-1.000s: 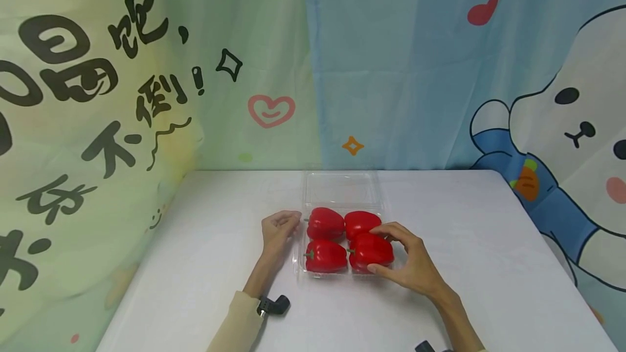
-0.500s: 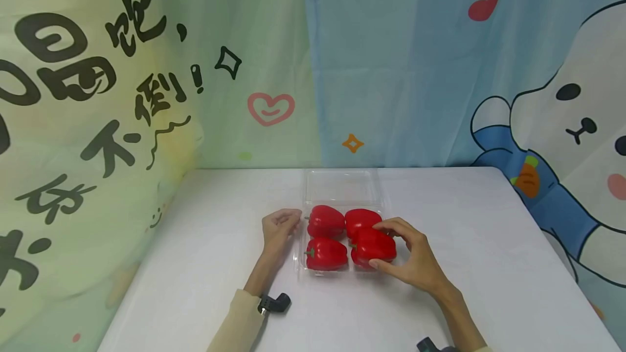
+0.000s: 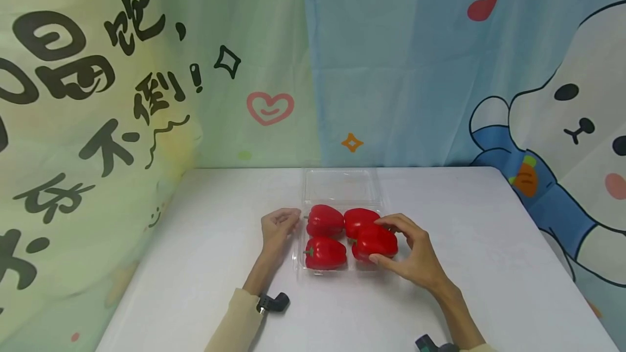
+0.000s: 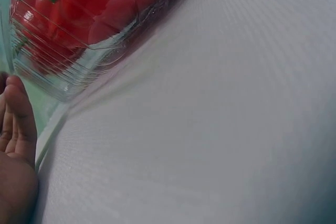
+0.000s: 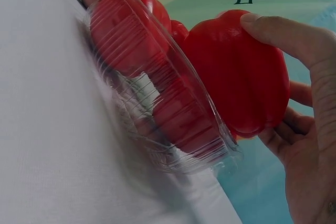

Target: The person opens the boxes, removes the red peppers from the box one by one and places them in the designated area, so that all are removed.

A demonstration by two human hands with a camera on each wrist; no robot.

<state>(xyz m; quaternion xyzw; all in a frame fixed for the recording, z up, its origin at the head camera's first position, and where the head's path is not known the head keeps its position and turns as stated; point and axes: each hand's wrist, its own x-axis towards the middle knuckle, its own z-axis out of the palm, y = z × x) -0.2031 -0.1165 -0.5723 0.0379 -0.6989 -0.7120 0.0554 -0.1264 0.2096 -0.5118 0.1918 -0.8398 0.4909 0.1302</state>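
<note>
Red bell peppers with green stems fill a clear plastic clamshell box whose lid lies open toward the back. My right hand grips the front-right bell pepper, thumb at its near side and fingers at its far side. In the right wrist view that bell pepper sits above the box's rim. My left hand is at the box's left edge, its thumb and fingers together pinching the rim. The left wrist view shows only part of this hand, just below the box corner.
Three other bell peppers lie in the box: back left, front left and back right. A white-covered table surrounds it. A printed curtain hangs behind the far edge and along the left.
The right hand has lifted the front-right bell pepper and shifted it slightly right and up, out of its place in the box. The left hand stays at the box's edge.
</note>
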